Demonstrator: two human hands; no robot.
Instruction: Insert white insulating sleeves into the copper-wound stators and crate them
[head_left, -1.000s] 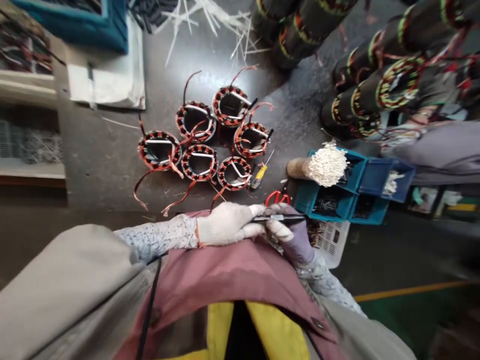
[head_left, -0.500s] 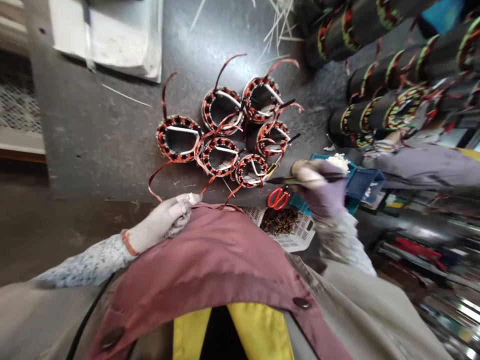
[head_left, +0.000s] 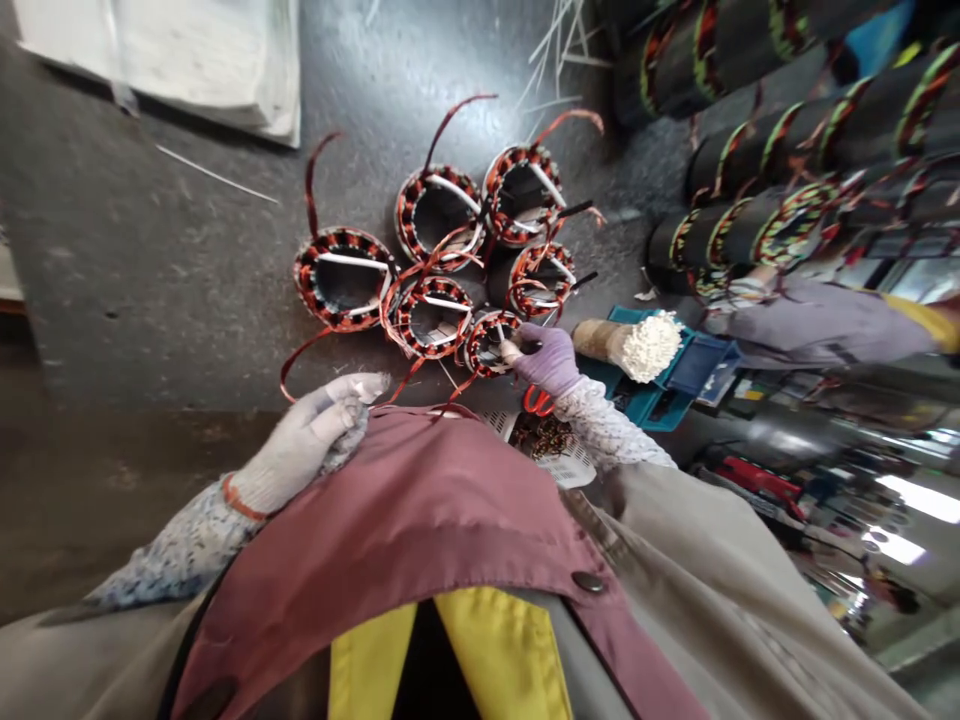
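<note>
The curled right hand [head_left: 551, 360] is touching a wound ring [head_left: 472, 349] at its nine o'clock, grip unclear, while the half-open left hand [head_left: 304, 438] is hanging, seemingly empty, at the ring's eight o'clock.

Kinda neat, six wound ring cores [head_left: 486, 350] are standing bunched together on the counter [head_left: 187, 280], open ends facing up. Red-and-black windings [head_left: 306, 292] are circling the rims, reddish leads [head_left: 310, 195] are curling out, and white tubing [head_left: 352, 261] is spanning most openings.
</note>
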